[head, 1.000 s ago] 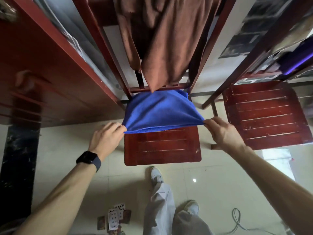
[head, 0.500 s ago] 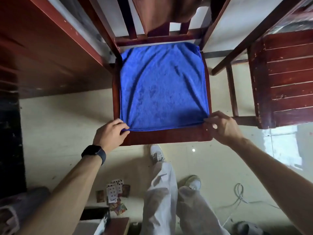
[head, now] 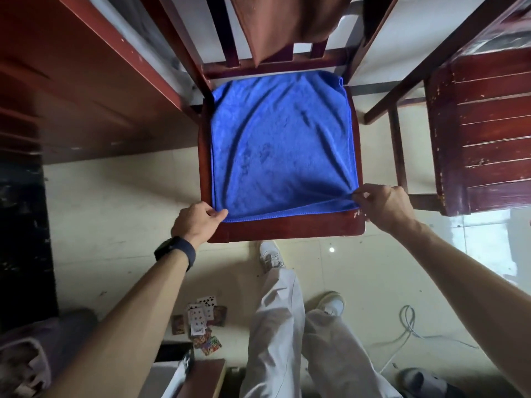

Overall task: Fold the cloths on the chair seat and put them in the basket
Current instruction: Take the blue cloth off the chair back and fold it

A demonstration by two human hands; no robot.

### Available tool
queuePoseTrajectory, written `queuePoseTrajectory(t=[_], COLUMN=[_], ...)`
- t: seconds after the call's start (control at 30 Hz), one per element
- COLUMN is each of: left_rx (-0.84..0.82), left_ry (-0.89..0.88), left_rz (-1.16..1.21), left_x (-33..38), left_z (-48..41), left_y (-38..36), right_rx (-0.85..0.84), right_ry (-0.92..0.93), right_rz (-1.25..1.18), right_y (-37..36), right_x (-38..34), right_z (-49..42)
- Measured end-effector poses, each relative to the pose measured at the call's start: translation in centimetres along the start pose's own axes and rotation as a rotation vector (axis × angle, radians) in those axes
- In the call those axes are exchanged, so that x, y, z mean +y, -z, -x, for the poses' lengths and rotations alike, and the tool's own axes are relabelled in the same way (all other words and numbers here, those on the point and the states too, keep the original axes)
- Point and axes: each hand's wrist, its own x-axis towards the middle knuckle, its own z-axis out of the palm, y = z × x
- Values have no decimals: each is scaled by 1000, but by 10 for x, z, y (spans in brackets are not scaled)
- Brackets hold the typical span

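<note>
Blue cloth [head: 283, 145]: drawn forward since a second ago, now spread flat over chair seat [head: 287, 229], front hem just short of seat's front edge. Left hand [head: 198, 222]: fingers curled, pinching cloth's front-left corner. Right hand [head: 382, 206]: pinching front-right corner. Brown cloth [head: 281, 21]: draped over chair back, behind seat.

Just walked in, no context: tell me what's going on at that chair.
A person has a blue cloth spread over most of the red chair seat. The left hand pinches its near left corner, the right hand its near right corner. A brown cloth hangs over the chair back; no basket shows.
</note>
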Motion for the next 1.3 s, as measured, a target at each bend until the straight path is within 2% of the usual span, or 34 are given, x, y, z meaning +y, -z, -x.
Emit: queuePoseTrajectory(t=[0.1, 0.23, 0.37, 0.5, 0.6, 0.77, 0.93, 1.07, 1.17, 1.3], left_rx=[41, 34, 114, 209, 244, 280, 220, 143, 11, -13], left_ry=[96, 252, 285, 250, 227, 227, 335, 351, 332, 306], left_rz=[245, 513, 452, 304, 318, 380, 365, 454, 781, 1177], left_x=[1, 0, 0, 7, 7, 15, 23, 18, 17, 15], left_z=[2, 3, -2, 2, 3, 8, 4, 5, 28, 80], left_y=[-11, -17, -27, -33, -37, -44, -44, -36, -14, 53], right_rx=[-15, 66, 104, 136, 146, 146, 132, 128, 158, 190], right_ry=[-179, -428, -540, -571, -553, -510, -525, -570, -632, -588], right_rz=[-255, -547, -489, -430, -377, -292, -365, -673, -985, -1349], right_y=[-7, -16, -25, -30, -36, -46, -44, -31, -7, 58], right_x=[-2, -1, -9, -15, -17, -18, -26, -26, -26, -38], right_z=[8, 10, 9, 10, 9, 9, 14, 29, 46, 82])
